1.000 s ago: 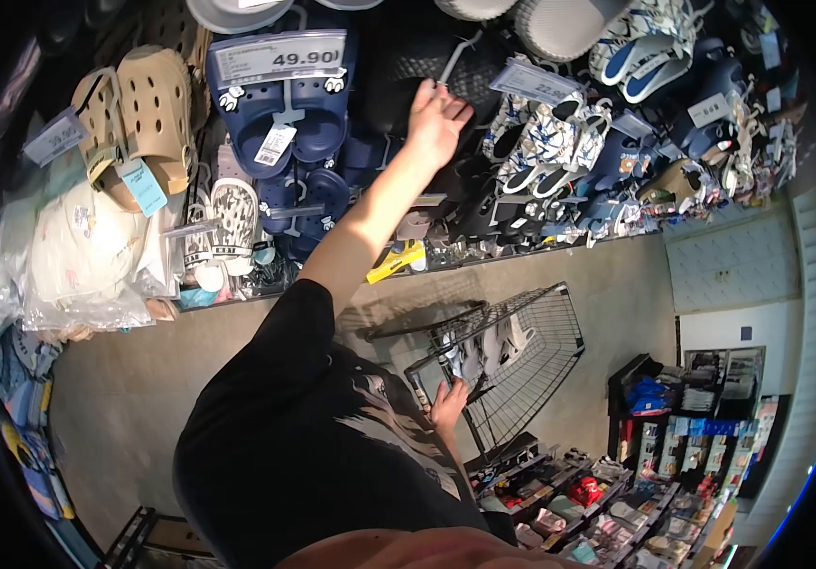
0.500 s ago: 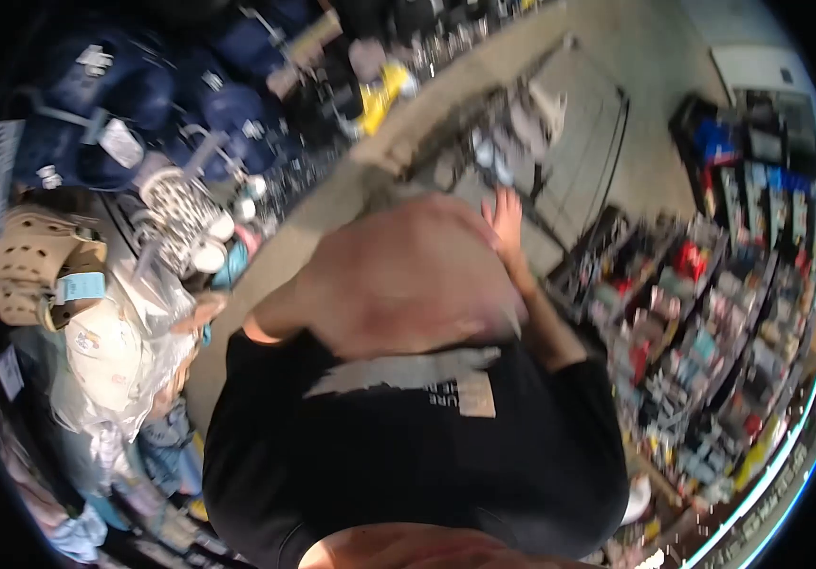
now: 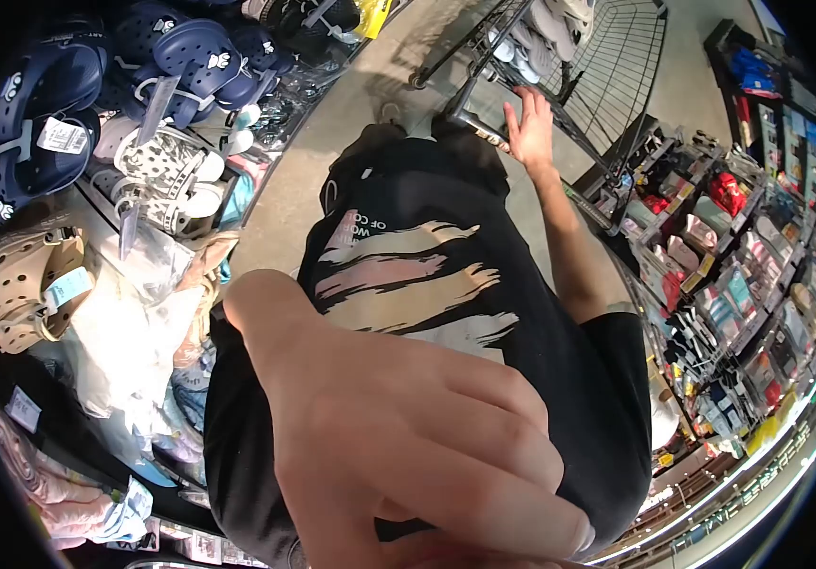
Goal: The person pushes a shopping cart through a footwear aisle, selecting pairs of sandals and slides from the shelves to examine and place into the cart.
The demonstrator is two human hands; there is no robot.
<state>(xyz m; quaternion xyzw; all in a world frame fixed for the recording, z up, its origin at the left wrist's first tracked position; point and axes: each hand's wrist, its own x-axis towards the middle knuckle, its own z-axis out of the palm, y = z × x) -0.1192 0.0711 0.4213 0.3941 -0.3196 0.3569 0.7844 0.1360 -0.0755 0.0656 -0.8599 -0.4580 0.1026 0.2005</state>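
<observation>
My left hand [image 3: 417,408] is raised close to the camera and fills the lower middle of the head view. Its fingers are curled and pressed together; the palm side is hidden, so I cannot tell what they hold. Beneath it shows the black T-shirt [image 3: 569,379] with a brushstroke print. My right arm reaches forward to a wire shopping cart [image 3: 631,47]. There my right hand [image 3: 531,128] lies at the end of the cart's handle [image 3: 472,121], fingers stretched and apart. Grey clogs [image 3: 548,43] lie in the cart.
Along the left hang navy clogs [image 3: 201,62], spotted white clogs [image 3: 166,166] and beige clogs [image 3: 24,284] with tags. Pink cloth goods [image 3: 66,503] lie lower left. A rack of packaged goods [image 3: 712,284] lines the right side. Concrete floor [image 3: 280,213] runs between.
My left hand, blurred over the chest before, now appears larger and lower in the view. The cart and my right hand appear higher in the frame as the view tilts.
</observation>
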